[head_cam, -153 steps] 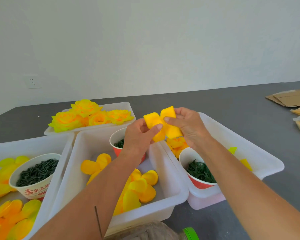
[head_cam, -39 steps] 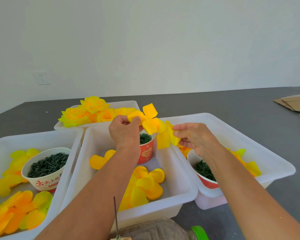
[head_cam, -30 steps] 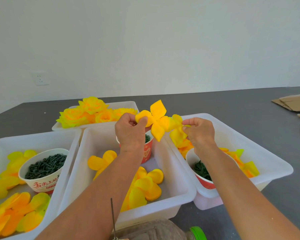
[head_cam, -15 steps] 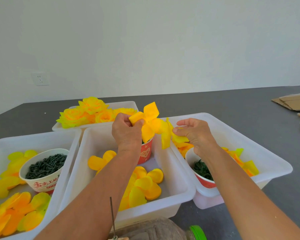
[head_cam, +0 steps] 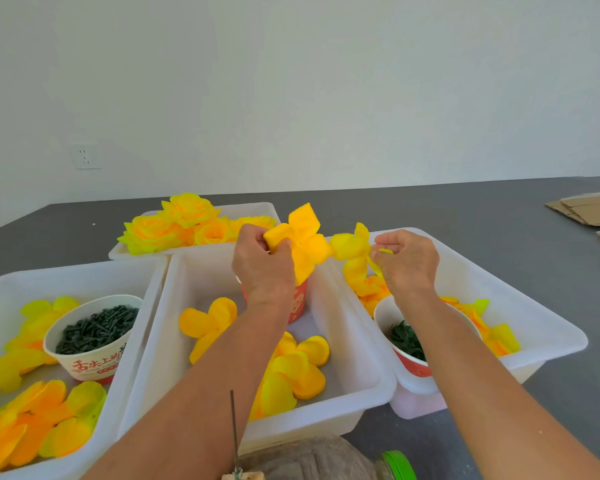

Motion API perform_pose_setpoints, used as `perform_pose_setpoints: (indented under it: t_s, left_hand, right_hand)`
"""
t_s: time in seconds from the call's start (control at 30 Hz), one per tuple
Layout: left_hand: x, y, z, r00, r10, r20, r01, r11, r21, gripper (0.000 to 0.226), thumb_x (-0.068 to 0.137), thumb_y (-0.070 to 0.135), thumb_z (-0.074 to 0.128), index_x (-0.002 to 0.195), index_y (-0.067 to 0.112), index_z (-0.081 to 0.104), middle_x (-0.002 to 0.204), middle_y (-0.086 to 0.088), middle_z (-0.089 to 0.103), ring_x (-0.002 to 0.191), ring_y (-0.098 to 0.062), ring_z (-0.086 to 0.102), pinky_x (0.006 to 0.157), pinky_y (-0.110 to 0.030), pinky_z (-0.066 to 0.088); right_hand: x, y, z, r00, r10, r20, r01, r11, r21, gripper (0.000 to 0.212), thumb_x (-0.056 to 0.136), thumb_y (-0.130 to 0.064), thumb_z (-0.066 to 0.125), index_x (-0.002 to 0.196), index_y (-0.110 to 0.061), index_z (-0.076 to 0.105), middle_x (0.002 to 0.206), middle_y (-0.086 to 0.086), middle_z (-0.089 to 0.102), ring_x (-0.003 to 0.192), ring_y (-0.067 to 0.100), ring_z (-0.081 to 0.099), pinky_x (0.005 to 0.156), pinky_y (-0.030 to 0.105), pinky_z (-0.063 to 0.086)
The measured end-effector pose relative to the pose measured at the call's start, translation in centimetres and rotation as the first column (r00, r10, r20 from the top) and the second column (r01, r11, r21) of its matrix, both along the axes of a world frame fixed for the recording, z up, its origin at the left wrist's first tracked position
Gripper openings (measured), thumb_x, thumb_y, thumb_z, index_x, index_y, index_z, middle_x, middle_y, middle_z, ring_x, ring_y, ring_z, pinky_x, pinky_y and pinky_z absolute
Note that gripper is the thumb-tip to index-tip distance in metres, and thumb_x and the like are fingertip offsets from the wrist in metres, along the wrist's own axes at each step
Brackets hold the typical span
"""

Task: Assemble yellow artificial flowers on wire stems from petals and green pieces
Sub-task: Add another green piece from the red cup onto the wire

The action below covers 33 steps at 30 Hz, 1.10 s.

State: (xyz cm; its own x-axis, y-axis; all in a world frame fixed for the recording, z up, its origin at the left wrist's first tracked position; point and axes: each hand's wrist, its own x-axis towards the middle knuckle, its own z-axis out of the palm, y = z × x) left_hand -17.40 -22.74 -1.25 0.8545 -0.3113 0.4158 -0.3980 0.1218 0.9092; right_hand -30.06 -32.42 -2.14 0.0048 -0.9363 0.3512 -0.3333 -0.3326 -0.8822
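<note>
My left hand (head_cam: 262, 268) pinches a yellow four-lobed petal piece (head_cam: 302, 242) above the middle bin (head_cam: 354, 336). My right hand (head_cam: 407, 263) pinches a second yellow petal piece (head_cam: 352, 249) just to its right, over the right bin (head_cam: 548, 327). The two pieces nearly touch. Loose yellow petals (head_cam: 291, 368) lie in the middle bin. Behind my left hand a red cup (head_cam: 298, 303) is partly hidden. A thin wire stem (head_cam: 234, 427) stands upright at the bottom centre.
The left bin (head_cam: 0, 282) holds yellow-orange petals and a paper cup of dark green pieces (head_cam: 97, 329). In the right bin stands another cup of green pieces (head_cam: 406, 341). Finished yellow flowers (head_cam: 184, 225) fill the far tray. Cardboard (head_cam: 586, 211) lies far right. A green-capped bottle (head_cam: 395, 465) lies near me.
Both hands have lifted a little and turned their petal pieces. The right hand's piece has swung from hanging down to spread beside the left hand's piece.
</note>
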Motion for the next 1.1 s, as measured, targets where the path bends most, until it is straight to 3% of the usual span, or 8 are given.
perform_pose_setpoints:
  t_s: [0.07, 0.17, 0.4, 0.6, 0.7, 0.83, 0.97, 1.1]
  left_hand:
    - [0.6, 0.0, 0.0, 0.999, -0.004, -0.051, 0.005, 1.0, 0.009, 0.04, 0.078, 0.009, 0.07, 0.064, 0.026, 0.037, 0.074, -0.01, 0.056, 0.071, -0.024, 0.049, 0.067, -0.034, 0.042]
    - [0.9, 0.1, 0.0, 0.995, -0.016, -0.095, 0.017, 1.0, 0.016, 0.033, 0.077, 0.013, 0.073, 0.067, 0.023, 0.043, 0.079, -0.011, 0.061, 0.075, -0.027, 0.056, 0.072, -0.038, 0.048]
    - [0.7, 0.0, -0.1, 0.988, -0.062, -0.138, 0.066, 0.998, 0.021, 0.029, 0.077, 0.013, 0.073, 0.07, 0.022, 0.046, 0.082, -0.013, 0.065, 0.077, -0.029, 0.059, 0.076, -0.046, 0.053]
    - [0.5, 0.0, 0.0, 0.981, -0.136, -0.136, 0.135, 0.991, -0.016, 0.032, 0.079, 0.006, 0.068, 0.098, 0.022, 0.048, 0.09, -0.011, 0.065, 0.082, -0.026, 0.061, 0.08, -0.044, 0.053]
    - [0.3, 0.0, 0.0, 0.975, -0.193, -0.109, 0.195, 0.981, 0.01, 0.021, 0.083, 0.015, 0.067, 0.101, 0.013, 0.057, 0.092, -0.014, 0.068, 0.087, -0.031, 0.063, 0.082, -0.047, 0.052]
    - [0.0, -0.1, -0.2, 0.97, -0.232, -0.077, 0.235, 0.971, 0.045, 0.021, 0.088, 0.024, 0.061, 0.091, 0.003, 0.057, 0.089, -0.022, 0.063, 0.081, -0.034, 0.055, 0.073, -0.044, 0.046]
    - [-0.3, -0.2, -0.3, 0.948, -0.268, -0.17, 0.286, 0.954, 0.094, 0.009, 0.09, 0.015, 0.047, 0.099, 0.012, 0.047, 0.076, -0.002, 0.043, 0.066, -0.016, 0.039, 0.056, -0.03, 0.033]
    - [-0.3, 0.1, -0.2, 0.948, -0.318, 0.029, 0.316, 0.947, 0.062, 0.047, 0.083, -0.005, 0.037, 0.114, 0.027, 0.052, 0.098, 0.006, 0.054, 0.075, -0.011, 0.046, 0.067, -0.026, 0.041]
  right_hand:
    - [-0.3, -0.1, 0.1, 1.0, -0.01, 0.002, 0.01, 1.0, 0.028, 0.013, 0.075, -0.005, 0.072, 0.085, -0.013, 0.069, 0.091, 0.007, 0.069, 0.088, 0.021, 0.062, 0.085, 0.036, 0.051]
    - [-0.4, 0.0, 0.1, 0.999, -0.031, -0.03, 0.032, 0.999, 0.036, 0.014, 0.074, -0.009, 0.076, 0.08, -0.016, 0.065, 0.092, 0.007, 0.067, 0.088, 0.021, 0.061, 0.085, 0.035, 0.051]
    - [-0.2, 0.0, 0.1, 0.999, -0.034, 0.019, 0.033, 0.995, 0.091, 0.014, 0.075, -0.022, 0.078, 0.082, -0.014, 0.07, 0.085, 0.002, 0.063, 0.084, 0.018, 0.059, 0.084, 0.038, 0.052]
    - [-0.1, -0.5, 0.2, 0.991, -0.084, 0.1, 0.076, 0.994, 0.083, 0.004, 0.08, -0.017, 0.07, 0.076, -0.016, 0.07, 0.079, 0.002, 0.066, 0.08, 0.023, 0.063, 0.083, 0.041, 0.053]
    - [0.0, -0.7, 0.2, 0.991, -0.096, 0.09, 0.088, 0.993, 0.081, 0.009, 0.083, -0.014, 0.065, 0.076, -0.016, 0.07, 0.082, 0.007, 0.068, 0.082, 0.026, 0.062, 0.082, 0.044, 0.053]
    - [-0.1, -1.0, 0.0, 0.984, -0.137, 0.118, 0.127, 0.988, 0.092, 0.014, 0.085, -0.009, 0.057, 0.082, -0.013, 0.07, 0.089, 0.011, 0.069, 0.084, 0.027, 0.062, 0.082, 0.045, 0.052]
    - [-0.3, -1.2, -0.1, 0.971, -0.175, 0.166, 0.158, 0.981, 0.11, 0.017, 0.087, -0.007, 0.054, 0.091, -0.008, 0.071, 0.095, 0.012, 0.069, 0.082, 0.022, 0.057, 0.08, 0.04, 0.052]
    - [-0.3, -0.6, 0.2, 0.976, -0.107, 0.189, 0.104, 0.994, 0.025, 0.011, 0.087, -0.011, 0.058, 0.086, -0.009, 0.069, 0.087, 0.009, 0.067, 0.082, 0.024, 0.059, 0.079, 0.043, 0.052]
